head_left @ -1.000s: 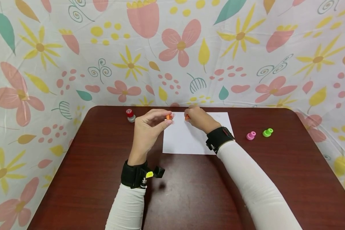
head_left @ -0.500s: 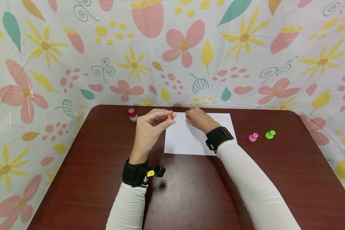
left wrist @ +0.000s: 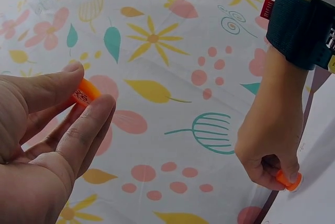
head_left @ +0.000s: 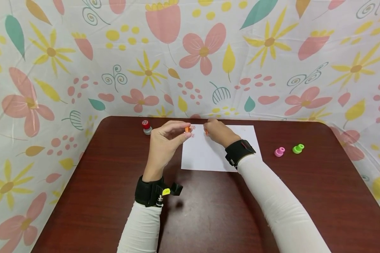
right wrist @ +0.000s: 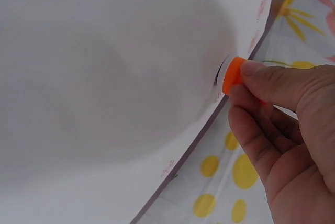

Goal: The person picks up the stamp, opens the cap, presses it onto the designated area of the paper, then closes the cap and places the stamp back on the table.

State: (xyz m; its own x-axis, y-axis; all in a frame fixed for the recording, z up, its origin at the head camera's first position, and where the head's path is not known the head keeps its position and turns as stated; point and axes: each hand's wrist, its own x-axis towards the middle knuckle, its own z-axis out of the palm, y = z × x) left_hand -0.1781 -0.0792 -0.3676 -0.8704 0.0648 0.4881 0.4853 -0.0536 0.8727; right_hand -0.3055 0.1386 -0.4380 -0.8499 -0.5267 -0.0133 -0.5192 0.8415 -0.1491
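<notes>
My left hand (head_left: 163,146) pinches an orange cap (left wrist: 85,93) between thumb and fingers, raised over the left side of the white paper (head_left: 206,158). A small printed pattern shows on the cap's end. My right hand (head_left: 221,133) grips an orange stamp (right wrist: 233,76) with a pale rim, at the far part of the paper. In the right wrist view the stamp is tilted, its dark face turned to the sheet; whether it touches cannot be told. Small red imprints (head_left: 192,131) mark the paper near the left fingertips, with another faint imprint (right wrist: 167,168) along its far edge.
A grey stamp with a red top (head_left: 146,127) stands at the back left of the brown table (head_left: 190,211). Right of the paper are a pink stamp (head_left: 279,151) and a green stamp (head_left: 298,148). A flower-patterned cloth (head_left: 190,52) hangs behind the table.
The head view has shifted slightly. My right hand stays at nearly the same spot, the stamp in its fingers showing a little less. My left hand keeps holding the cap in place.
</notes>
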